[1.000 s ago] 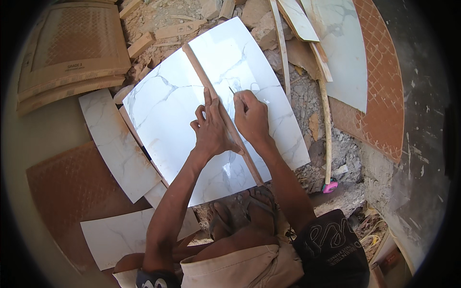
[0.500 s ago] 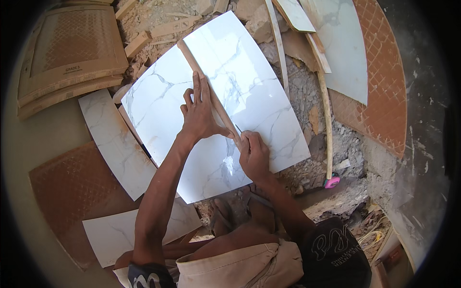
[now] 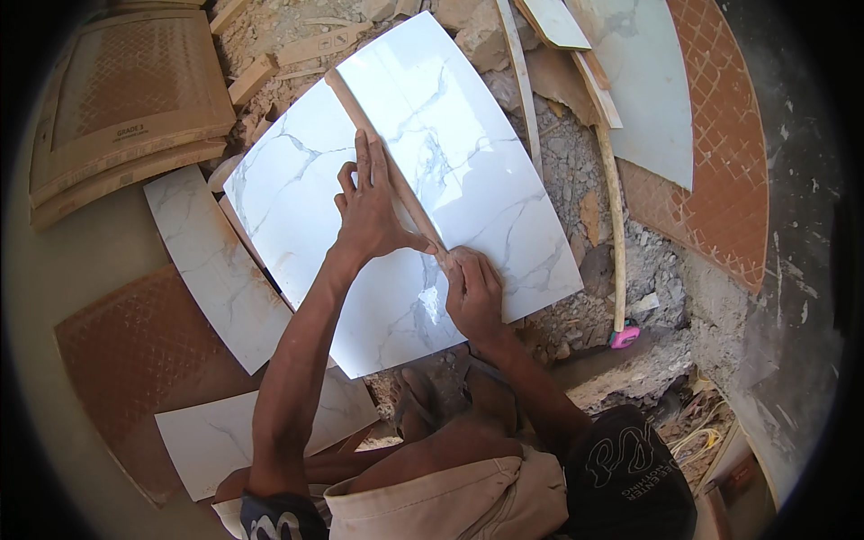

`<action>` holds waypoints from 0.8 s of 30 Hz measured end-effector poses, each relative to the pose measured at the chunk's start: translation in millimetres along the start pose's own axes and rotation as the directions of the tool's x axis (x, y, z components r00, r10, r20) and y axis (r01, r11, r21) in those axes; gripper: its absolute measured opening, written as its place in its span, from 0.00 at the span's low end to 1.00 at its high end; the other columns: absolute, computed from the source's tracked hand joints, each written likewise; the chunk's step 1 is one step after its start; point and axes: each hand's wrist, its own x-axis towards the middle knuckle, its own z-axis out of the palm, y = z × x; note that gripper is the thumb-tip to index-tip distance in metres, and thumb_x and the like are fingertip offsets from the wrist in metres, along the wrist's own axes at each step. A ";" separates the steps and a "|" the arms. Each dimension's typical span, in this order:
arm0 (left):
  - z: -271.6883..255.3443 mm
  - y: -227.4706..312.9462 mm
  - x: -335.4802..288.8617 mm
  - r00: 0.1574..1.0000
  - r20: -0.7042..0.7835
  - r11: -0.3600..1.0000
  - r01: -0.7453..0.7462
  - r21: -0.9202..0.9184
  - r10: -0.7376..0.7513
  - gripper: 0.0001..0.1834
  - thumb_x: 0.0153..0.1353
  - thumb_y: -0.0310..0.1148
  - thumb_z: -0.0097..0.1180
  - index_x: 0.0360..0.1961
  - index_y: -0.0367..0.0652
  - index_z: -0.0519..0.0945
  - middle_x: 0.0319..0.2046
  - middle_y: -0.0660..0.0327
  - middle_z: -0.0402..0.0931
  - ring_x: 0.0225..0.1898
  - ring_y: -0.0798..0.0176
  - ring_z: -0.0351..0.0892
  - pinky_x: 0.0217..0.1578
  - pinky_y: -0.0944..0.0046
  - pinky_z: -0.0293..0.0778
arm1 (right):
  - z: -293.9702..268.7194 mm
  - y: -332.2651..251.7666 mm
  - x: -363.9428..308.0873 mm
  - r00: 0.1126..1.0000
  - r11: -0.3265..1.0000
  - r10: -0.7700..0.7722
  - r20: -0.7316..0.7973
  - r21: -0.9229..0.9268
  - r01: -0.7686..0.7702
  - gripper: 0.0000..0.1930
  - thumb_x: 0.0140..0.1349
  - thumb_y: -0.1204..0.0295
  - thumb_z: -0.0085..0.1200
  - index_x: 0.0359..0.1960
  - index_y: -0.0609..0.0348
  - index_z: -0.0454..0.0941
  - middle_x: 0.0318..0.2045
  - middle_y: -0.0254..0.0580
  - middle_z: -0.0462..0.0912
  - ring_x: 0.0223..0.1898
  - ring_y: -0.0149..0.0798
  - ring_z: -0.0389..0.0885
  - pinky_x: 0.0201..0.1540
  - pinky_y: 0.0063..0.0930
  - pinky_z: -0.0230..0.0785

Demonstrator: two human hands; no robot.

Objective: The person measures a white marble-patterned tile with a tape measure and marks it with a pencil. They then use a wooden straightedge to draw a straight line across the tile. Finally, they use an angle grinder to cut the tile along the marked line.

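A large white marble-look tile [image 3: 297, 193] with grey veins lies in front of me. Across it runs a narrow wooden strip [image 3: 396, 175], from the far edge toward the tile's middle. My left hand [image 3: 367, 211] presses along the strip with its fingers stretched out and its thumb spread toward the near end. Close against that near end is my right hand [image 3: 474, 290], its fingers curled together low over the tile. Whatever those fingers hold is hidden.
Cardboard-wrapped tile boxes [image 3: 135, 99] are stacked at far left. Cut tile pieces [image 3: 216, 270] lie left, beside a brown-backed tile [image 3: 148, 369]. Rubble [image 3: 576, 171] surrounds the work tile. Right are a wooden stick [image 3: 614, 225], a pink tape measure [image 3: 624, 337] and leaning tiles [image 3: 643, 99].
My right hand has shifted very slightly along the strip's near end. A thin dark tip seen by its fingers before no longer shows. The left hand stays in place.
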 end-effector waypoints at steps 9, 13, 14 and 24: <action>3.8 -1.1 1.7 1.000 0.005 1.000 0.006 -0.017 -0.006 0.97 0.04 0.57 0.86 0.75 0.32 0.35 0.77 0.43 0.25 0.70 0.30 0.41 0.63 0.34 0.58 | -0.6 3.6 -2.7 1.000 1.000 -0.009 0.000 0.011 0.009 0.08 0.64 0.82 0.50 0.44 0.69 0.75 0.39 0.56 0.81 0.39 0.59 0.80 0.42 0.47 0.74; 8.5 -7.2 1.6 0.998 -0.048 0.999 -0.051 -0.020 0.050 0.98 0.04 0.57 0.86 0.75 0.32 0.34 0.77 0.43 0.25 0.70 0.30 0.41 0.64 0.34 0.57 | 0.0 3.5 -2.7 1.000 1.000 -0.010 -0.006 0.026 0.011 0.09 0.63 0.82 0.50 0.45 0.69 0.75 0.39 0.56 0.82 0.39 0.59 0.80 0.43 0.46 0.74; 8.5 -6.9 1.8 0.998 -0.039 0.999 -0.042 -0.027 0.041 0.98 0.04 0.57 0.86 0.75 0.33 0.34 0.77 0.43 0.25 0.70 0.30 0.40 0.64 0.34 0.57 | 0.3 4.2 -3.5 1.000 1.000 -0.011 -0.009 0.025 0.011 0.09 0.63 0.82 0.50 0.45 0.68 0.75 0.39 0.56 0.82 0.39 0.59 0.80 0.43 0.46 0.74; 4.1 -0.6 0.7 1.000 0.006 1.000 0.007 -0.007 -0.007 0.98 0.05 0.57 0.86 0.75 0.33 0.33 0.77 0.43 0.26 0.70 0.30 0.41 0.61 0.33 0.61 | 0.5 6.0 -5.3 1.000 0.999 -0.010 -0.012 0.033 0.010 0.09 0.63 0.83 0.50 0.45 0.69 0.75 0.40 0.57 0.82 0.39 0.58 0.81 0.43 0.46 0.73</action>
